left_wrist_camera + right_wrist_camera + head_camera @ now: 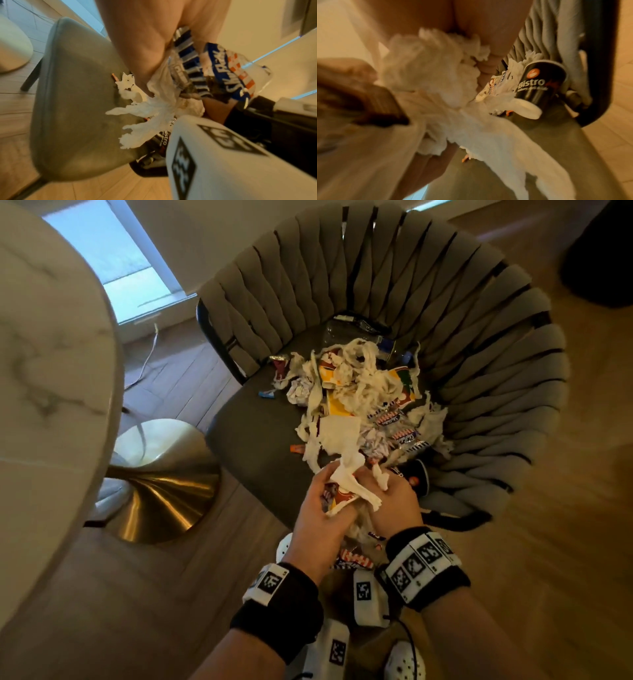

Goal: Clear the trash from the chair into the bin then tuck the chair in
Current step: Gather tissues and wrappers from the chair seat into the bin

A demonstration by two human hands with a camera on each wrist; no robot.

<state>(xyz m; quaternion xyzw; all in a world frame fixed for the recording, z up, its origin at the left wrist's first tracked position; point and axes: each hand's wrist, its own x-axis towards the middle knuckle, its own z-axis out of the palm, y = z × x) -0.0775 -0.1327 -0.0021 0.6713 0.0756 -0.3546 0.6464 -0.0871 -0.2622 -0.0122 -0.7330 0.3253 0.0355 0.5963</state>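
A grey chair [260, 440] with a woven back holds a pile of trash [359, 392]: torn white tissue, snack wrappers, a carton and a clear bottle. At the seat's front edge both hands hold one bundle of tissue and wrappers [346, 487]. My left hand [318, 508] grips it from the left, with blue striped wrappers [223, 70] in its palm. My right hand [397, 501] curls round tissue [436, 75] from the right. A black Bistro paper cup [541, 83] lies on the seat just beyond my right hand. A dark container [147, 169] with wrappers in it shows below the seat's front edge.
A round marble table [44, 371] on a brass pedestal base [161, 491] stands to the left of the chair. White clog shoes [404, 662] stand on the wood floor below. A loose cable [147, 361] lies by the window. A dark shape [599, 258] sits far right.
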